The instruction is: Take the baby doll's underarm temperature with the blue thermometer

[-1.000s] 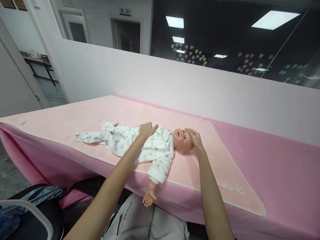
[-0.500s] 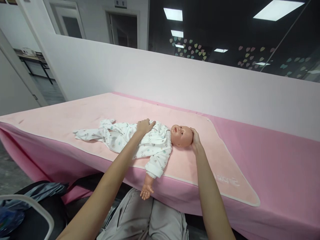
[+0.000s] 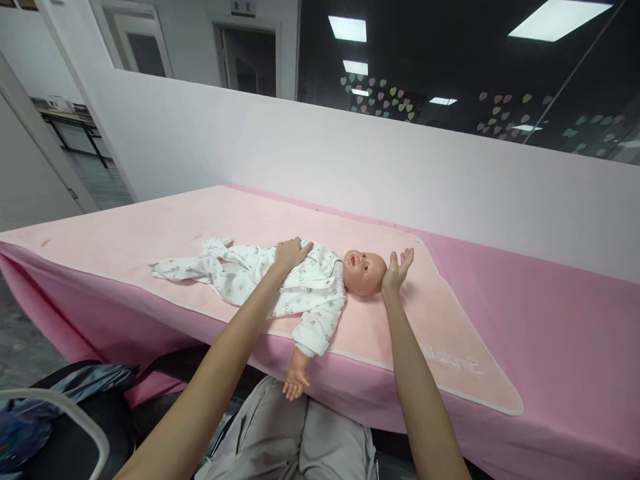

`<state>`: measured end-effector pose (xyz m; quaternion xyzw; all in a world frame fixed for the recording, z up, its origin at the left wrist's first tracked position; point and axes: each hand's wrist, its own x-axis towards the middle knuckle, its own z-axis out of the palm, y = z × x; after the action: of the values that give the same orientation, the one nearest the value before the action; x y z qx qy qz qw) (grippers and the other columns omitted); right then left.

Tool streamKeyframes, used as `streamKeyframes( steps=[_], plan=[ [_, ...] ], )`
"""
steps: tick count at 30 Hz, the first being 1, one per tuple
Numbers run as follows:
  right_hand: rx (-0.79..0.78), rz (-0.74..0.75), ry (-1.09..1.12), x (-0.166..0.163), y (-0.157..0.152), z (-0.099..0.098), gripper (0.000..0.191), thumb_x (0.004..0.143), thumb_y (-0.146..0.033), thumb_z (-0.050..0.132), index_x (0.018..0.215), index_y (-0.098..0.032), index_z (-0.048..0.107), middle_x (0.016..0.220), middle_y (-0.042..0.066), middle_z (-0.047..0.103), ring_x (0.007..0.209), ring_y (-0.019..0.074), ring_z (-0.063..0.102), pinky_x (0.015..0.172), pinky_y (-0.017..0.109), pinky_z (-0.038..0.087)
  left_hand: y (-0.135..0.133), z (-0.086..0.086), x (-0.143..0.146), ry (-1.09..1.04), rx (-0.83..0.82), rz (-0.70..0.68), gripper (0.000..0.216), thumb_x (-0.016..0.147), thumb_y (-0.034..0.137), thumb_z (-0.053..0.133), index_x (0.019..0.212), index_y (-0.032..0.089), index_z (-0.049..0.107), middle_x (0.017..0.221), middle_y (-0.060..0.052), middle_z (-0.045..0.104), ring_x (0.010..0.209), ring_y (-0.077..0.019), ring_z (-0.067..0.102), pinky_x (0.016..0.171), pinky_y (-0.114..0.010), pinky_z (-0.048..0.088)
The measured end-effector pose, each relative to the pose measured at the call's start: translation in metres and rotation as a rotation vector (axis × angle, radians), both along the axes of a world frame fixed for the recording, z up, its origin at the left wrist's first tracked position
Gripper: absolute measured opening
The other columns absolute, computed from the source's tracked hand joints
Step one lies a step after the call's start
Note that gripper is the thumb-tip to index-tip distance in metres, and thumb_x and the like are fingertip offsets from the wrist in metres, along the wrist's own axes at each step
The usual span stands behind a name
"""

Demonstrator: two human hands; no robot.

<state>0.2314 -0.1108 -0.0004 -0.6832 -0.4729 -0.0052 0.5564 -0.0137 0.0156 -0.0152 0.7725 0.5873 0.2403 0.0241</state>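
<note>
A baby doll [image 3: 364,271] in a white printed sleepsuit [image 3: 260,280] lies on its back on a light pink mat [image 3: 170,233], head to the right. One bare doll arm [image 3: 296,377] hangs over the table's near edge. My left hand [image 3: 291,253] rests flat on the doll's chest, fingers spread over the cloth. Just right of the doll's head, my right hand [image 3: 397,270] is raised, palm up and fingers apart, holding nothing; its heel is close to the back of the head.
The mat covers a long table with a darker pink cover [image 3: 565,333] against a pale low wall [image 3: 400,173]. Dark glass with heart stickers rises behind. A dark bag [image 3: 65,390] and a white curved rail [image 3: 75,420] are at lower left. My grey trousers [image 3: 290,440] show below.
My right hand slid from the doll's forehead round to the back of its head, then came off and opened. The left hand stayed on the chest.
</note>
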Motion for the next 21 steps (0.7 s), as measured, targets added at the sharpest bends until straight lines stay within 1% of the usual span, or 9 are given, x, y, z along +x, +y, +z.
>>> streamKeyframes(
  steps=[3, 5, 7, 9, 11, 13, 17, 19, 21],
  plan=[
    [0.096, -0.007, 0.109, -0.002, 0.004, -0.004, 0.046, 0.092, -0.036, 0.031, 0.133, -0.016, 0.034, 0.141, 0.013, 0.032, 0.127, 0.0206, 0.035, 0.100, 0.038, 0.035, -0.001, 0.000, 0.000, 0.005, 0.010, 0.002, 0.053, 0.083, 0.058, 0.026, 0.090, 0.015, 0.057, 0.094, -0.015, 0.065, 0.092, -0.0289, 0.058, 0.086, -0.040, 0.035],
    [0.134, 0.015, 0.168, -0.003, 0.006, -0.006, 0.051, 0.091, -0.039, 0.029, 0.136, -0.014, 0.031, 0.144, 0.012, 0.028, 0.131, 0.0196, 0.029, 0.103, 0.036, 0.031, -0.002, 0.001, 0.000, 0.012, 0.012, 0.010, 0.053, 0.083, 0.058, 0.026, 0.089, 0.015, 0.058, 0.092, -0.014, 0.066, 0.091, -0.0286, 0.059, 0.085, -0.040, 0.035],
    [0.146, 0.050, 0.212, -0.002, 0.008, -0.008, 0.053, 0.087, -0.043, 0.033, 0.130, -0.013, 0.042, 0.137, 0.012, 0.040, 0.127, 0.0206, 0.036, 0.101, 0.036, 0.033, -0.002, 0.001, 0.001, 0.021, 0.016, 0.017, 0.053, 0.083, 0.058, 0.026, 0.089, 0.015, 0.058, 0.092, -0.015, 0.066, 0.091, -0.0288, 0.059, 0.084, -0.040, 0.036],
    [0.124, 0.134, 0.284, -0.001, 0.010, -0.010, 0.051, 0.083, -0.047, 0.039, 0.114, -0.011, 0.057, 0.119, 0.013, 0.058, 0.113, 0.0230, 0.050, 0.095, 0.036, 0.039, -0.002, 0.001, 0.001, 0.027, 0.021, 0.021, 0.054, 0.083, 0.058, 0.027, 0.090, 0.015, 0.058, 0.093, -0.015, 0.066, 0.092, -0.0293, 0.059, 0.084, -0.040, 0.036],
    [0.103, 0.241, 0.412, 0.001, 0.012, -0.013, 0.049, 0.078, -0.049, 0.045, 0.098, -0.009, 0.065, 0.102, 0.012, 0.066, 0.097, 0.0234, 0.059, 0.087, 0.036, 0.045, -0.002, 0.001, 0.001, 0.027, 0.021, 0.020, 0.054, 0.083, 0.058, 0.026, 0.090, 0.014, 0.058, 0.093, -0.015, 0.066, 0.092, -0.0297, 0.059, 0.084, -0.041, 0.036],
    [0.128, 0.289, 0.521, 0.003, 0.015, -0.014, 0.046, 0.074, -0.048, 0.050, 0.094, -0.010, 0.066, 0.102, 0.011, 0.066, 0.094, 0.0224, 0.060, 0.087, 0.035, 0.046, -0.003, 0.001, 0.001, 0.023, 0.015, 0.021, 0.054, 0.083, 0.058, 0.026, 0.090, 0.014, 0.058, 0.093, -0.015, 0.066, 0.092, -0.0296, 0.059, 0.084, -0.041, 0.036],
    [0.206, 0.231, 0.503, 0.006, 0.017, -0.015, 0.047, 0.074, -0.046, 0.052, 0.108, -0.015, 0.061, 0.120, 0.009, 0.058, 0.114, 0.0196, 0.050, 0.096, 0.033, 0.039, -0.004, 0.003, 0.001, 0.019, 0.009, 0.014, 0.054, 0.084, 0.057, 0.026, 0.091, 0.014, 0.058, 0.095, -0.015, 0.066, 0.093, -0.0291, 0.058, 0.087, -0.041, 0.035],
    [0.199, 0.234, 0.495, 0.006, 0.017, -0.015, 0.046, 0.075, -0.045, 0.052, 0.109, -0.016, 0.061, 0.117, 0.008, 0.060, 0.115, 0.0196, 0.049, 0.097, 0.032, 0.038, -0.005, 0.004, 0.001, 0.021, 0.000, 0.010, 0.053, 0.084, 0.057, 0.026, 0.091, 0.014, 0.058, 0.096, -0.015, 0.065, 0.093, -0.0289, 0.058, 0.087, -0.041, 0.035],
    [0.181, 0.256, 0.492, 0.004, 0.015, -0.015, 0.042, 0.076, -0.046, 0.052, 0.103, -0.015, 0.064, 0.106, 0.008, 0.065, 0.107, 0.0208, 0.054, 0.093, 0.033, 0.041, -0.005, 0.004, 0.001, 0.022, -0.007, 0.011, 0.054, 0.084, 0.057, 0.025, 0.091, 0.014, 0.057, 0.097, -0.015, 0.065, 0.094, -0.0288, 0.058, 0.087, -0.040, 0.035]
  ],
)
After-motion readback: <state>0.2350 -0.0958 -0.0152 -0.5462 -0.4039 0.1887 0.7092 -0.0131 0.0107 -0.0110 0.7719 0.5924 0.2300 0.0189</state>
